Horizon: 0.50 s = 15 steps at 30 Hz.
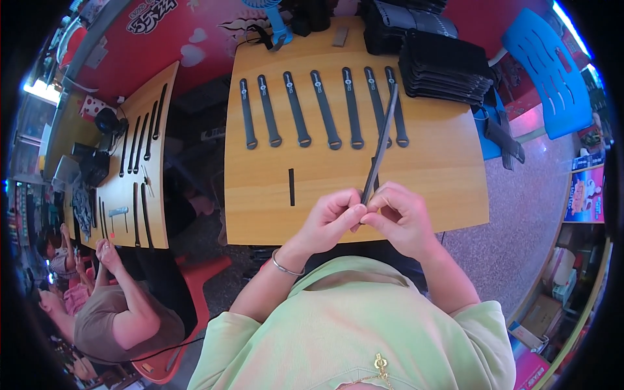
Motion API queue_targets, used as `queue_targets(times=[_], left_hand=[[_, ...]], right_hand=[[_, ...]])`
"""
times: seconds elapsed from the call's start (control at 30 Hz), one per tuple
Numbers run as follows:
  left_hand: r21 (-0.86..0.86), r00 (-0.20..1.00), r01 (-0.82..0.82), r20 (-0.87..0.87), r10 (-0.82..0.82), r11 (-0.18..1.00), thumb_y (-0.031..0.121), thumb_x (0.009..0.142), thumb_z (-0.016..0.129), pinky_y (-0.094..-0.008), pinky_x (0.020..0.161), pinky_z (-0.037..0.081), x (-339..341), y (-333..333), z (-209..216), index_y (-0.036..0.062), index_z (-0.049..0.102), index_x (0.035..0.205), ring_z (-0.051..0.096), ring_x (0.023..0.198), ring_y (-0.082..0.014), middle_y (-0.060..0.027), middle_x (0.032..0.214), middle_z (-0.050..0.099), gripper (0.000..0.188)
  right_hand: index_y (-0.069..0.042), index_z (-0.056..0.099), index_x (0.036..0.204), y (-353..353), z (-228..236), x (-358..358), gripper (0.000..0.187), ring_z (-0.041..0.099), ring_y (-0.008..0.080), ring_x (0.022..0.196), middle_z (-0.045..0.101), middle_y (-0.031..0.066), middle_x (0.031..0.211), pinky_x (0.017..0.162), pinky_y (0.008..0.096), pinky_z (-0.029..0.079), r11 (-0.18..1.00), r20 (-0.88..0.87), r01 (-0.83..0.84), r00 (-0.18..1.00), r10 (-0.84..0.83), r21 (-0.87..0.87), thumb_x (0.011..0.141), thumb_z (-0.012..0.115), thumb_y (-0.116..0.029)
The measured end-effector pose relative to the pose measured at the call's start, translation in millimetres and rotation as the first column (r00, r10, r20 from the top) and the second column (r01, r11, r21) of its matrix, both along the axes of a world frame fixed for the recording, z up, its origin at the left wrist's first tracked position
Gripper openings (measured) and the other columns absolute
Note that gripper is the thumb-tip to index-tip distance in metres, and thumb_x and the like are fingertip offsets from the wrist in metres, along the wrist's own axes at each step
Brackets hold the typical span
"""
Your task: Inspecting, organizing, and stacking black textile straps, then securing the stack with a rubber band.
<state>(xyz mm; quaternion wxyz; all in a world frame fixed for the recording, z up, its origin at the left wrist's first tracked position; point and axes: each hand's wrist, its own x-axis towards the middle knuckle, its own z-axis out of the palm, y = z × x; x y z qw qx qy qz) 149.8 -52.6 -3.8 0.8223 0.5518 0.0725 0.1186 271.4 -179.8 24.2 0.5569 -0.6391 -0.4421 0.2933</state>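
Note:
A long dark grey strap (383,143) stands up from between my hands and leans away over the table, crossing in front of the straps at the right end of the row. My left hand (337,220) pinches its near end between thumb and fingers. Closed on that same end is my right hand (400,211), its fingertips meeting the left thumb; what they press there is hidden. Beyond them lie several similar straps (296,110) side by side, each with a slotted rounded near end. A short black strip (292,187) lies left of my hands, and another (375,168) shows partly behind the held strap.
Stacked black pieces (445,68) fill the table's far right corner. A blue fan (276,23) stands at the far edge. On the left, a co-worker (123,312) sits at another table (153,104) with more straps. A blue chair (549,78) is at the right.

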Motion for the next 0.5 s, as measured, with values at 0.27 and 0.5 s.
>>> queue_targets(times=[0.27,0.5], left_hand=[[0.139,0.984,0.155,-0.111,-0.140,0.978,0.015,0.094,0.052,-0.0201,0.053,0.035,-6,14,3,0.0044,0.046,0.074,0.043,0.061,-0.0034,0.0029,0.067,0.045,0.023],[0.352,0.986,0.155,-0.120,-0.119,0.923,0.011,0.089,0.055,-0.0238,0.051,0.034,-8,21,12,0.0020,0.044,0.067,0.041,0.056,-0.0074,-0.0012,0.062,0.045,0.026]], right_hand=[[-0.008,0.058,0.076,0,3,12,0.015,0.056,0.0180,0.060,0.054,0.0031,0.074,0.050,0.0298,0.042,0.993,0.550,0.018,0.832,-0.080,0.118,0.071,0.073,-0.008],[-0.009,0.057,0.074,-7,17,36,0.016,0.058,0.0188,0.062,0.056,0.0027,0.074,0.050,0.0303,0.044,0.991,0.768,0.063,0.628,-0.129,0.115,0.070,0.072,-0.013]])
